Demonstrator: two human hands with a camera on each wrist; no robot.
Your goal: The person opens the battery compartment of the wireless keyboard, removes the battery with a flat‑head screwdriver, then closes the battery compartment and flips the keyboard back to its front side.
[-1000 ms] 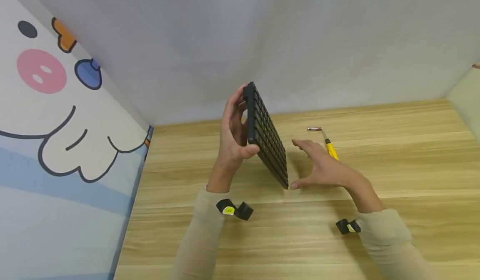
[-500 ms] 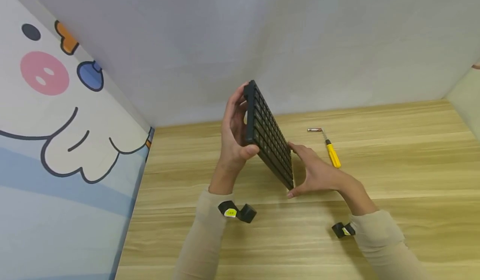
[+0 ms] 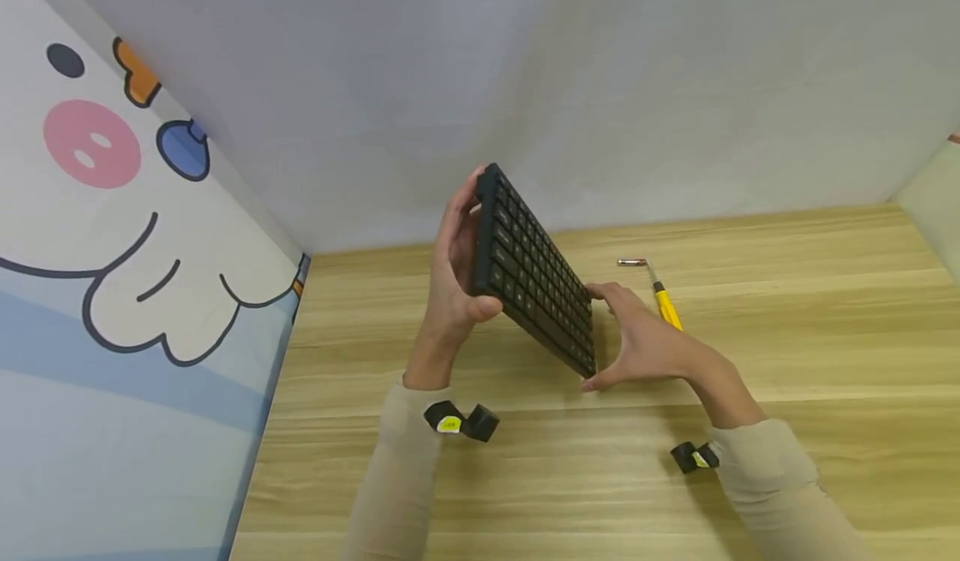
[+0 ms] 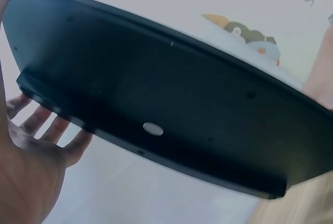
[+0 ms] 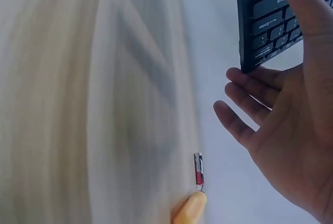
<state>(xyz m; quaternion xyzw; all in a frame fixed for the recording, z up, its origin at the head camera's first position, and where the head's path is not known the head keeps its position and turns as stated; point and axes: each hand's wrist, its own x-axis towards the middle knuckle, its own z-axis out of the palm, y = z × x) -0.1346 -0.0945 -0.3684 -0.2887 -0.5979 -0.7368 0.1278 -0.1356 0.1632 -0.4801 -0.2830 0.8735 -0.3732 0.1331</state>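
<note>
A black keyboard point(image 3: 542, 282) is held in the air above the table, tilted, its left end raised and its keys turned partly toward me. My left hand point(image 3: 448, 290) grips that raised end, thumb at the near edge and fingers at the far edge. At the lower end, my right hand point(image 3: 643, 343) holds the keyboard between thumb and fingers. The left wrist view faces the plain dark underside point(image 4: 156, 83), which has a small oval badge point(image 4: 153, 129). In the right wrist view, the keyboard's corner point(image 5: 255, 47) meets the fingertips of the right hand point(image 5: 291, 141).
A small battery point(image 3: 632, 262) lies on the wood-grain table point(image 3: 787, 319) beyond the right hand. Touching or very near it is the tip of a screwdriver with a yellow handle point(image 3: 667, 307). A pale wall point(image 3: 675, 111) rises behind, and a cartoon-printed wall point(image 3: 112, 252) stands left.
My right hand has come in from the right and taken hold of the keyboard's lower end. The keyboard has turned so that more of its keys show, and its raised end has shifted slightly left.
</note>
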